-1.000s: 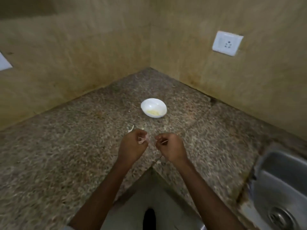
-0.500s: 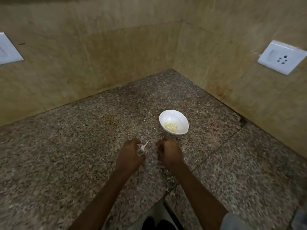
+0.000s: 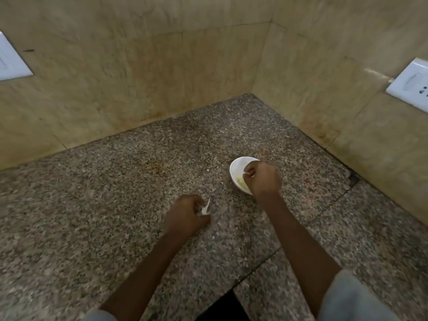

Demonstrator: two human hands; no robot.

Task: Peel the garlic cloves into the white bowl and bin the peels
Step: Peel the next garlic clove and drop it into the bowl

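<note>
Head view: right hand (image 3: 261,178) above round white bowl (image 3: 236,168) on speckled granite surface (image 3: 115,205), pinching small pale garlic bit (image 3: 247,174). Left hand (image 3: 185,216) grasping thin white garlic peel (image 3: 206,207), long axis and tip pointing toward far wall.

You have no text, label, brand, number or sign to read in this view; any marking on the two white wall plates, at 9 o'clock (image 3: 12,62) and at 3 o'clock (image 3: 408,85), is too small and blurred to make out.
</note>
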